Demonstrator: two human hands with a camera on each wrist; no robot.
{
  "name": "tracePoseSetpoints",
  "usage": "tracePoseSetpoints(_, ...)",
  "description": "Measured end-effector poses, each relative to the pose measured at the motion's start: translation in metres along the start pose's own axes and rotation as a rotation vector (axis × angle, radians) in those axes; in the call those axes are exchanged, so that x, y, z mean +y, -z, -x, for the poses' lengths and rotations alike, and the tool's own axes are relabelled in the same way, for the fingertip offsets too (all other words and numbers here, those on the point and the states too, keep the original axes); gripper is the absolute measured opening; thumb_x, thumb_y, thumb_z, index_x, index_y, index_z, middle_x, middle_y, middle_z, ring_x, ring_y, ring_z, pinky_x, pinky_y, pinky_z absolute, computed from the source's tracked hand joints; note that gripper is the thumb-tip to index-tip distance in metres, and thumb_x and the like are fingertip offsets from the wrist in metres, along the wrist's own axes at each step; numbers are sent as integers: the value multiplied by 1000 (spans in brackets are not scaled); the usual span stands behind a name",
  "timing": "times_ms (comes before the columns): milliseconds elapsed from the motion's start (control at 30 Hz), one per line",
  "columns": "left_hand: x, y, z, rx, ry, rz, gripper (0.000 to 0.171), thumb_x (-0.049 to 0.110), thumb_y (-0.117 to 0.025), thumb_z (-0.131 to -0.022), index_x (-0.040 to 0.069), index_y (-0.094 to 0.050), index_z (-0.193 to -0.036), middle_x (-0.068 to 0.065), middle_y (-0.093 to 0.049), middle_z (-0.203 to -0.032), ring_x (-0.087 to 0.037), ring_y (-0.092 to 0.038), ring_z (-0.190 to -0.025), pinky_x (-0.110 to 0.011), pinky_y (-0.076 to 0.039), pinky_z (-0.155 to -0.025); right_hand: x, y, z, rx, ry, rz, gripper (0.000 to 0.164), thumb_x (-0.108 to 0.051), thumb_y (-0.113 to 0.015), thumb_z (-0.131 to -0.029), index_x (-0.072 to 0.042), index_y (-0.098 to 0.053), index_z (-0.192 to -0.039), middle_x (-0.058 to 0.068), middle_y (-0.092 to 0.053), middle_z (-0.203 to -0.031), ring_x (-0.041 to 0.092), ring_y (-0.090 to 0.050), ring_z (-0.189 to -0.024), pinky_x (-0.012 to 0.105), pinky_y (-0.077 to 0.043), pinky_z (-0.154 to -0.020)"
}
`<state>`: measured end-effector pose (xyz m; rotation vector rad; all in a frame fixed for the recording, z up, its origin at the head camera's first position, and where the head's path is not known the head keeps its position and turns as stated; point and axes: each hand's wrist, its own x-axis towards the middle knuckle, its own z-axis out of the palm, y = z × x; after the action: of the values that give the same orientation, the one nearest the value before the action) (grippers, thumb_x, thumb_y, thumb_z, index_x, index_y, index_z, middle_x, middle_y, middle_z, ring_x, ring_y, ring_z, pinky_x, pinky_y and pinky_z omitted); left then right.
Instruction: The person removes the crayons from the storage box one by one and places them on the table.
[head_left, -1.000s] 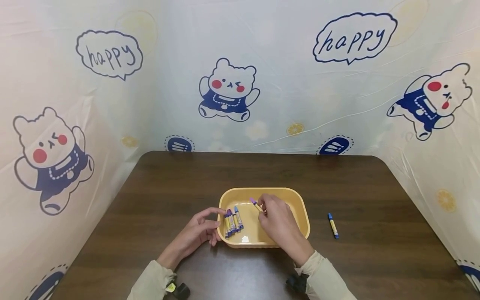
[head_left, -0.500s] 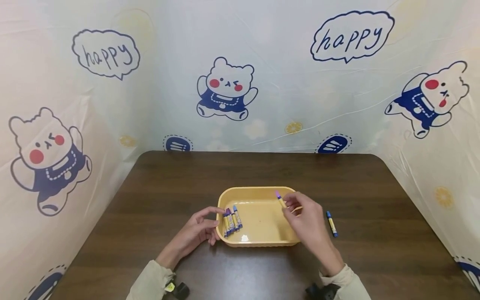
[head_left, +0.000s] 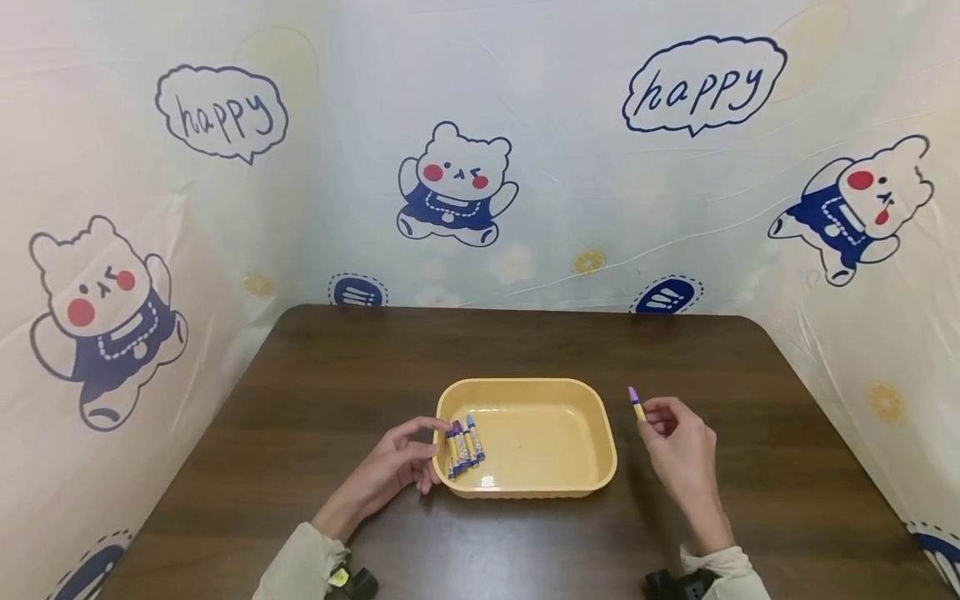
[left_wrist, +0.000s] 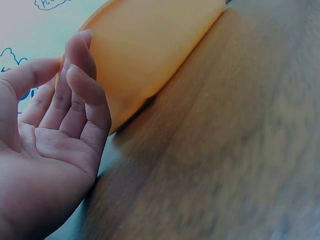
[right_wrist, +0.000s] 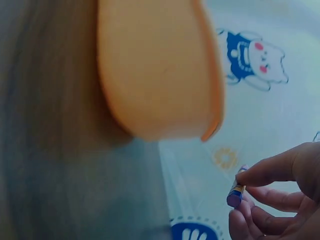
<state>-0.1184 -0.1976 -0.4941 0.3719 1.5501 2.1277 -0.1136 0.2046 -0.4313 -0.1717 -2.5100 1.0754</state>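
Observation:
A light-purple crayon [head_left: 636,404] is pinched between the thumb and fingers of my right hand [head_left: 682,454], its coloured tip pointing up and away, just right of the tray. In the right wrist view the same crayon [right_wrist: 237,191] shows its end towards the camera. My left hand [head_left: 397,462] holds the left rim of the yellow plastic tray [head_left: 525,384]. From the left wrist, thumb and fingers [left_wrist: 82,85] meet at that rim. Several crayons [head_left: 465,446], purple and blue among them, lie side by side at the tray's left end.
The tray stands on a dark wooden table [head_left: 360,350]. A printed cloth [head_left: 555,167] with bears and lettering hangs around the back and sides. The spot where a blue crayon lay on the table is covered by my right hand.
My right hand has carried the light-purple crayon from over the tray to the right, past its right rim, covering the blue crayon's spot. My left hand stays at the left rim.

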Motion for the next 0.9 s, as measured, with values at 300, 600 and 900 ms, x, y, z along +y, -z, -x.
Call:
tracePoseSetpoints(300, 0, 0, 0, 3, -7, 13, 44, 8, -52, -102, -9, -39, -140, -8, -70, -73, -15, -65, -59, -27, -54, -56, 30, 1, 3, -155, -89, 112, 17, -6, -72, -84, -1, -71, -100, 7, -71, -85, 22, -65, -75, 32, -48, -62)
tracePoseSetpoints(600, -1, -1, -2, 2, 9, 3, 44, 9, -53, -102, -7, -40, -141, -8, -70, -73, -15, -64, -59, -28, -55, -56, 37, 0, 4, -218, -124, 187, 16, -7, -71, -81, 1, -69, -95, 7, -68, -80, 24, -62, -73, 36, -46, -63)
tracePoseSetpoints(900, 0, 0, -1, 4, 7, -10, 44, 10, -53, -102, -7, -40, -141, -8, -70, -75, -16, -65, -61, -28, -55, -57, 38, -4, 3, -226, -75, 263, 17, -5, -69, -78, 4, -68, -93, 8, -64, -77, 28, -60, -70, 46, -49, -64)
